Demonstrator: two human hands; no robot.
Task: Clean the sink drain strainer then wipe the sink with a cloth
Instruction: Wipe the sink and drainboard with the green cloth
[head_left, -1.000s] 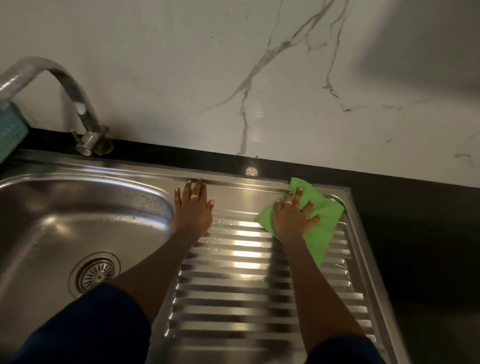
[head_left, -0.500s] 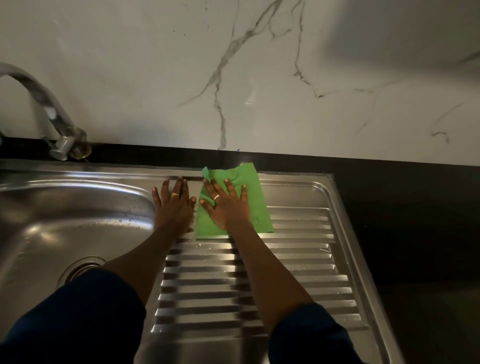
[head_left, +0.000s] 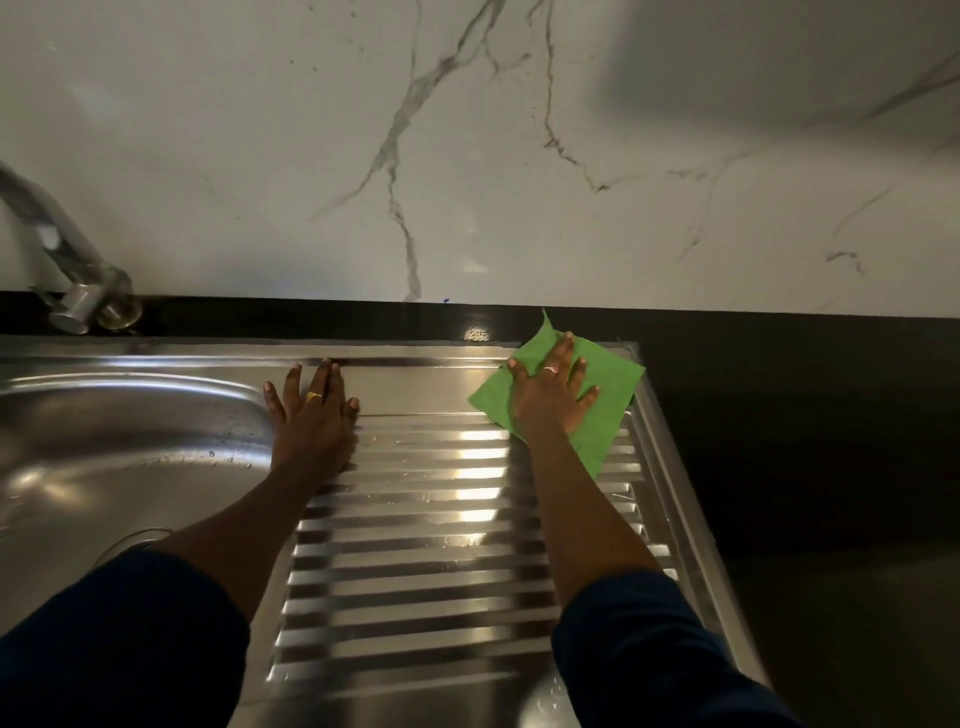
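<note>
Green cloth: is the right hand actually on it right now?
Touching. The head view shows the right hand spread flat on the green cloth, which lies on the drainboard's far right corner.

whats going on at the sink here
A person is wiping the steel sink's ribbed drainboard. The right hand presses a green cloth flat on the drainboard's far right corner, fingers spread. The left hand rests flat on the steel between the basin and the ribs, holding nothing. Water drops dot the basin's edge, and the left arm hides most of the drain.
</note>
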